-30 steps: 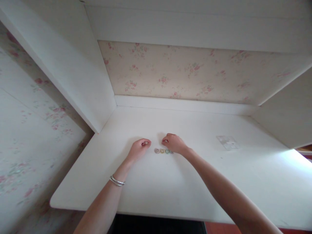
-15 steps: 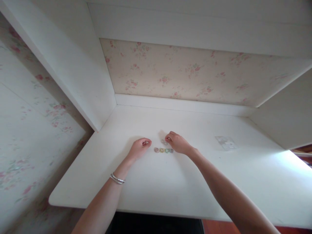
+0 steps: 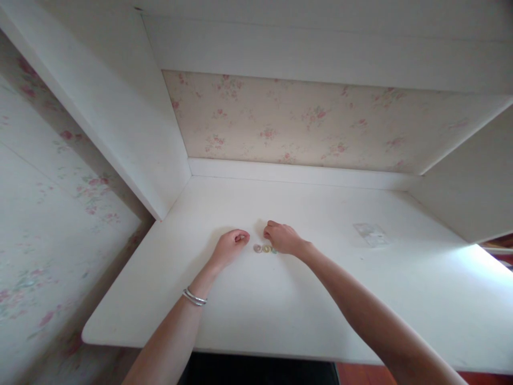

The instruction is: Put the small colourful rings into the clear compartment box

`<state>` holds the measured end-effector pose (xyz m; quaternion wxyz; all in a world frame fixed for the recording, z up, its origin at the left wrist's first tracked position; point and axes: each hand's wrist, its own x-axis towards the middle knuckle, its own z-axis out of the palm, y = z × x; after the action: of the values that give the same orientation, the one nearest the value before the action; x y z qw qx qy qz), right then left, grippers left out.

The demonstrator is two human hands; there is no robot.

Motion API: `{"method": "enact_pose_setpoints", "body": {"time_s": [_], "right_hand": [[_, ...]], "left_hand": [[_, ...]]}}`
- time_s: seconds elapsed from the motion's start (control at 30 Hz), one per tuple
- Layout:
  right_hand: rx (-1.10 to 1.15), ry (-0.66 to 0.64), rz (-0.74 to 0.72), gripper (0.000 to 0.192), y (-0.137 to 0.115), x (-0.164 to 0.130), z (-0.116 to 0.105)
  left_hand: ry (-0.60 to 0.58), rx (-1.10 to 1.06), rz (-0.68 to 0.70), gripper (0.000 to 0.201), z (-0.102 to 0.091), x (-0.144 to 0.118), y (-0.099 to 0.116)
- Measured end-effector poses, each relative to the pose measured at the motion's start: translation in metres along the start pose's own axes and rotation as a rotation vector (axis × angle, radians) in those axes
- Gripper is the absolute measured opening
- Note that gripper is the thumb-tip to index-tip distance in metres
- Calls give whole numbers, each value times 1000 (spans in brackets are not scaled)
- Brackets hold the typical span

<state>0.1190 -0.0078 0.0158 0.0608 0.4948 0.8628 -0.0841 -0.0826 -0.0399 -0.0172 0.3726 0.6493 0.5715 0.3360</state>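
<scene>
My left hand [image 3: 231, 246] rests on the white tabletop left of a short row of small coloured rings. Its thumb and index finger are pressed together, and I cannot make out anything between them. Of the row, a pinkish ring [image 3: 257, 248], a yellow ring [image 3: 267, 248] and part of a green ring [image 3: 274, 249] show. My right hand [image 3: 282, 237] is closed just behind and to the right of these, covering the row's right end. What its curled fingers pinch, if anything, is hidden under them.
A clear plastic bag [image 3: 371, 235] lies on the white desk [image 3: 256, 310] to the right. Side panels, a low back ledge [image 3: 300, 172] and an overhead panel enclose the desk. Below the front edge is something black [image 3: 260, 369].
My right hand has shifted left, over the pale rings behind the row, hiding them and the row's grey ring. My left hand has stayed nearly in place.
</scene>
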Motion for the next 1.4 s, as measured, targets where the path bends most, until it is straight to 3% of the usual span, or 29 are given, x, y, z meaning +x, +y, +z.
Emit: {"method": "enact_pose_setpoints", "body": {"time_s": [0.1,0.3,0.57,0.9,1.1,1.4], "right_hand": [[2,6,-36,17,3,-3,-5],[187,188,-22,23,22,-30,-7],[239,173,-10,24,28,-71,13],[155,113,-18,26,27,-73,16],[177,183,-3,27,28,-79,14],[130,136,-26,29,28,-80,18]], "left_hand": [[1,12,9,27,0,0,-1],[-2,-5,25,30,0,1,-4],[-12,26,5,28,-2,-1,1],[11,51,37,28,-2,-3,4],[4,64,35,28,-2,-2,3],[5,69,27,30,-3,-3,5]]}}
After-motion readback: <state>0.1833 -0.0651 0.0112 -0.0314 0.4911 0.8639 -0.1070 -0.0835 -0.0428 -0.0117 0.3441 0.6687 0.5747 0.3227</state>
